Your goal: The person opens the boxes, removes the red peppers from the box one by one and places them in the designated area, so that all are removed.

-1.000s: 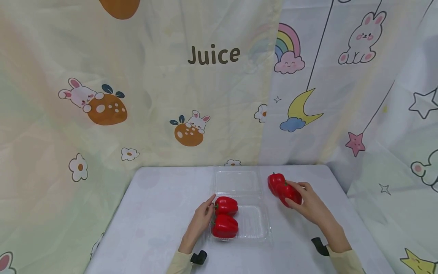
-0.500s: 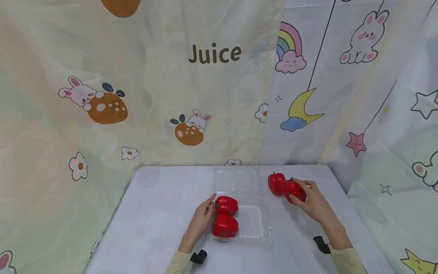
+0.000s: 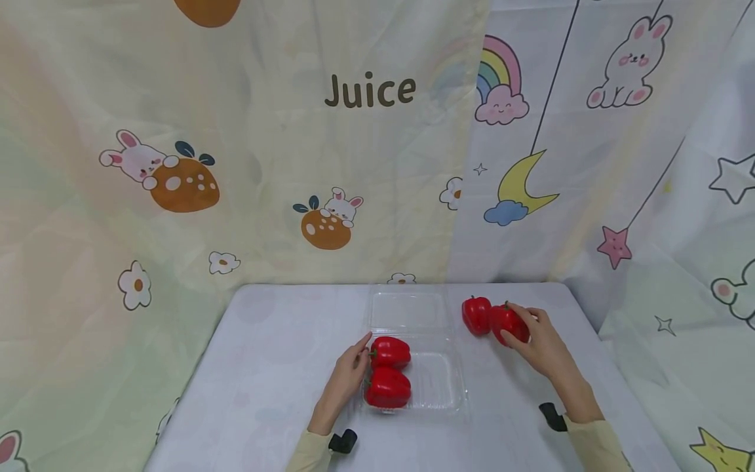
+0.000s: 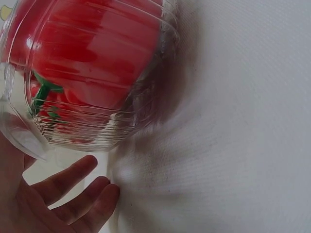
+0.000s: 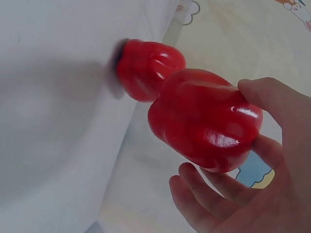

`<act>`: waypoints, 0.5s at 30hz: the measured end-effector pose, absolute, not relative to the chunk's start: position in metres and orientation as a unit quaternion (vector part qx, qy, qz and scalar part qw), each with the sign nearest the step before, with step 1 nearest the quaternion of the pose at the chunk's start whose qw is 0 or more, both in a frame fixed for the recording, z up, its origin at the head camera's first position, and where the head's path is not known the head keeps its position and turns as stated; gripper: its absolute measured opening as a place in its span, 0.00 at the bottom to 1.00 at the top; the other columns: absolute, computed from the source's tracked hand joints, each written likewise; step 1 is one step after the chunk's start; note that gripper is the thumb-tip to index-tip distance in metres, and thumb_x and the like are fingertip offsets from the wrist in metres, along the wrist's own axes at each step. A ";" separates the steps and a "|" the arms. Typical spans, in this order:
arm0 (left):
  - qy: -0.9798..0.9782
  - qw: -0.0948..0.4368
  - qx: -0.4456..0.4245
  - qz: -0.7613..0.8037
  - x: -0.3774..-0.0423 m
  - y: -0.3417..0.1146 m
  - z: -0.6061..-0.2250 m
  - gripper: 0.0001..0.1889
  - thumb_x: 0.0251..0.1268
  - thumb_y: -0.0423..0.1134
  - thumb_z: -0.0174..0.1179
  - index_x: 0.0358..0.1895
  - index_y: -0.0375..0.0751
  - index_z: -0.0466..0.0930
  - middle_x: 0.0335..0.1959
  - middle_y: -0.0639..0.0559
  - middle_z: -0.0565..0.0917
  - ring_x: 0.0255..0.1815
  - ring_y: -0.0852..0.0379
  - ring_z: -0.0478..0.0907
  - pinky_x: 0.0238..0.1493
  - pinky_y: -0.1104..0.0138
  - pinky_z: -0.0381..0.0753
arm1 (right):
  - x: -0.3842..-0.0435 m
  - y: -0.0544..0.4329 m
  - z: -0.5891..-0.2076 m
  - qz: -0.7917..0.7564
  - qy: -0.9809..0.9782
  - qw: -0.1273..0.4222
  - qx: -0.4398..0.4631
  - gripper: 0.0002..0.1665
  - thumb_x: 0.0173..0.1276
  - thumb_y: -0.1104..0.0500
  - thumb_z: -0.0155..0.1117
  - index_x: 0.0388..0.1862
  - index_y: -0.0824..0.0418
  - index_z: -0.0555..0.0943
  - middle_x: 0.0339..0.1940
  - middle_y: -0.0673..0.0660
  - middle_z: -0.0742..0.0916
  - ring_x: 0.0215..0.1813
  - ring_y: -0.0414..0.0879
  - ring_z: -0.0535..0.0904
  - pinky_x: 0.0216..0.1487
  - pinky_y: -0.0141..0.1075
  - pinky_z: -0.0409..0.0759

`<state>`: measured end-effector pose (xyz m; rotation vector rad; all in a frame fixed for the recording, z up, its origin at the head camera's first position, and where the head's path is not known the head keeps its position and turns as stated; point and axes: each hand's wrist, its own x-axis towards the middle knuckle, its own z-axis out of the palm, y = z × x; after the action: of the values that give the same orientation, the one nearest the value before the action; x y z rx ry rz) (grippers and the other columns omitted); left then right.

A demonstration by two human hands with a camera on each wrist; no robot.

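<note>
While the person's left hand [image 3: 347, 377] rests with fingers loosely straight along the left edge of a clear plastic hinged container [image 3: 439, 383], clenching nothing that shows, the right hand [image 3: 542, 344] grasps a glossy red bell pepper with a green stem [image 3: 508, 326] between thumb and fingers. That held pepper is upright, right of the container, and appears raised off the white cloth-covered table [image 3: 283, 367]; just beside it sits a second red bell pepper [image 3: 476, 316], and whether the two touch cannot be told. Two more red bell peppers, an upper one [image 3: 390, 353] and a lower one [image 3: 388, 388], lie on their sides in the left half of the container, stems pointing left.

Handled well, the held pepper would want a firm but light grip low on its rounded sides, since the skin looks smooth and liable to slip. It should come straight up, clear of its neighbour. Light steadying from the left hand suits the thin plastic; pressing hard could tip it.
</note>
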<state>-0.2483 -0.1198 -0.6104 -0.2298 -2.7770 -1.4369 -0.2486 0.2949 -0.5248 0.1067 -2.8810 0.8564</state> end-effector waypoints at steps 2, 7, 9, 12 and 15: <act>-0.886 0.003 -0.073 -0.458 -0.248 -0.120 -0.610 0.24 0.80 0.44 0.49 0.76 0.55 0.66 0.49 0.51 0.83 0.45 0.60 0.76 0.54 0.61 0.83 | -0.250 0.296 -0.526 0.282 -0.956 0.070 0.030 0.45 0.65 0.52 0.72 0.76 0.59 0.64 0.67 0.76 0.67 0.64 0.73 0.68 0.49 0.63 0.83; -0.887 0.004 -0.073 -0.456 -0.248 -0.120 -0.611 0.24 0.80 0.44 0.49 0.76 0.56 0.66 0.50 0.51 0.83 0.44 0.60 0.77 0.51 0.64 0.83 | -0.252 0.298 -0.529 0.281 -0.957 0.073 0.020 0.44 0.66 0.52 0.71 0.77 0.60 0.63 0.67 0.76 0.67 0.64 0.73 0.68 0.49 0.63 0.82; -0.887 0.005 -0.074 -0.455 -0.248 -0.120 -0.612 0.24 0.80 0.43 0.50 0.76 0.56 0.66 0.50 0.51 0.83 0.45 0.61 0.77 0.50 0.65 0.83 | -0.253 0.299 -0.530 0.282 -0.956 0.072 0.016 0.45 0.66 0.52 0.71 0.77 0.60 0.63 0.67 0.76 0.67 0.64 0.73 0.67 0.49 0.64 0.82; -0.887 0.008 -0.076 -0.456 -0.249 -0.120 -0.612 0.24 0.80 0.43 0.50 0.76 0.55 0.66 0.49 0.51 0.83 0.45 0.61 0.77 0.51 0.63 0.83 | -0.256 0.300 -0.531 0.283 -0.957 0.070 0.007 0.46 0.64 0.52 0.72 0.77 0.60 0.62 0.67 0.77 0.66 0.64 0.74 0.67 0.49 0.64 0.82; -0.887 0.011 -0.081 -0.454 -0.249 -0.120 -0.612 0.24 0.80 0.43 0.50 0.76 0.54 0.67 0.49 0.50 0.83 0.45 0.60 0.77 0.52 0.61 0.84 | -0.259 0.300 -0.533 0.282 -0.957 0.067 -0.003 0.47 0.64 0.52 0.73 0.77 0.60 0.62 0.67 0.77 0.66 0.64 0.74 0.66 0.50 0.65 0.81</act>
<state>-0.2489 -0.1202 -0.6121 -0.2513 -2.7683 -1.4155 -0.2586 0.3003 -0.5332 -0.0099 -2.8838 0.8513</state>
